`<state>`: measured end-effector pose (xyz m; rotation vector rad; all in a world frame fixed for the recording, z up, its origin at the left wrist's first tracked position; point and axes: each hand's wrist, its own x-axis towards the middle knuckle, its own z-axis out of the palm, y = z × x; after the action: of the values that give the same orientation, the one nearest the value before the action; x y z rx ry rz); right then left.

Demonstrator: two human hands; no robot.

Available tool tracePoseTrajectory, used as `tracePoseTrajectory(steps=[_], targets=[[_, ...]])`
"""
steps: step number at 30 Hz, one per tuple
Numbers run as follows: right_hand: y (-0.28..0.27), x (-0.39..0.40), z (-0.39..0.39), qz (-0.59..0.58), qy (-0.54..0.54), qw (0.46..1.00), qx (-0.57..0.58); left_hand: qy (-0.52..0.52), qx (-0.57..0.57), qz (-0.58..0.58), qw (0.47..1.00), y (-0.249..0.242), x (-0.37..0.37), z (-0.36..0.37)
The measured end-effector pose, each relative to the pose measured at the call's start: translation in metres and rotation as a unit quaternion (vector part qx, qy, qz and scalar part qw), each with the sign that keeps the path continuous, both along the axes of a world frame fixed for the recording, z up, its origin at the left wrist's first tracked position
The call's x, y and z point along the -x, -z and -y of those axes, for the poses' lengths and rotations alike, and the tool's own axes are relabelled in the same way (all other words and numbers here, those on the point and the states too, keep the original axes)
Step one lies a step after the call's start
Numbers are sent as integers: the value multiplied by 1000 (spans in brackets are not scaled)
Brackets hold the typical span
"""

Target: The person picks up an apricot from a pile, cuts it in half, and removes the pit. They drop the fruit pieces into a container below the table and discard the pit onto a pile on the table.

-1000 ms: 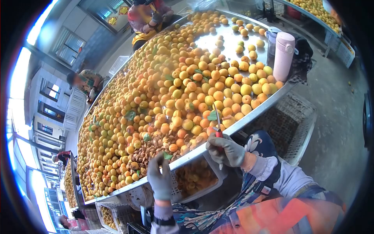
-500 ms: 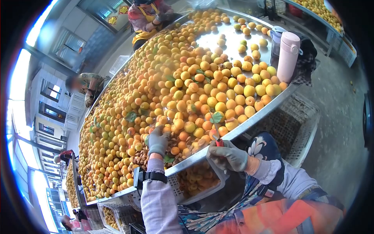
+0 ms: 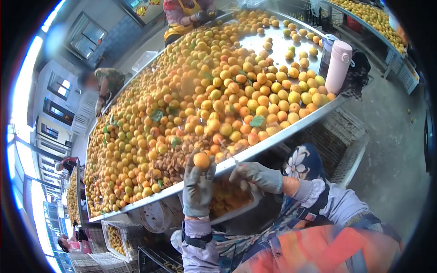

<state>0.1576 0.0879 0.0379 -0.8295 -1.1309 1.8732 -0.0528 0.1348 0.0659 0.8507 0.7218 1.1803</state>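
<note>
My left hand (image 3: pixel 198 193), in a grey glove, is raised at the table's near edge with the palm up. Its fingers and thumb hold one orange apricot (image 3: pixel 201 160). To its right, my right hand (image 3: pixel 261 176), also gloved, is closed over the near rim. A thin tip pokes out from its fingers toward the fruit; the red handle of the small knife is now hidden in the grip. Beyond both hands, many apricots (image 3: pixel 182 113) cover the metal table (image 3: pixel 277 43). Brown, shrivelled scraps (image 3: pixel 175 159) lie heaped just past my left hand.
A pink bottle (image 3: pixel 338 68) and a clear bottle stand at the table's right corner. Crates sit below, one with apricots (image 3: pixel 227 200) under my hands, another white one (image 3: pixel 116 239) at lower left. Co-workers (image 3: pixel 184 16) stand along the far side.
My left hand has lifted out of the fruit pile and come back toward me with an apricot. My right hand has shifted slightly left, and the red knife handle no longer shows.
</note>
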Motion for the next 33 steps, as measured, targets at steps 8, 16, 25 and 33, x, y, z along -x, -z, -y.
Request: tracePoseTrajectory(steps=[8,16,25,33], targets=[[-1,25,47,58,-70,995,-50,-8,5,-67,998,11,-5,67],[-11,30,61,125,-118,985,3,-27,-88,-134,987,17,-2,87],[-33,26,68,130,-163,977,38,-7,12,-8,1000,11,6,94],[-8,31,79,104,-138,985,25,-50,-139,-140,979,20,0,103]])
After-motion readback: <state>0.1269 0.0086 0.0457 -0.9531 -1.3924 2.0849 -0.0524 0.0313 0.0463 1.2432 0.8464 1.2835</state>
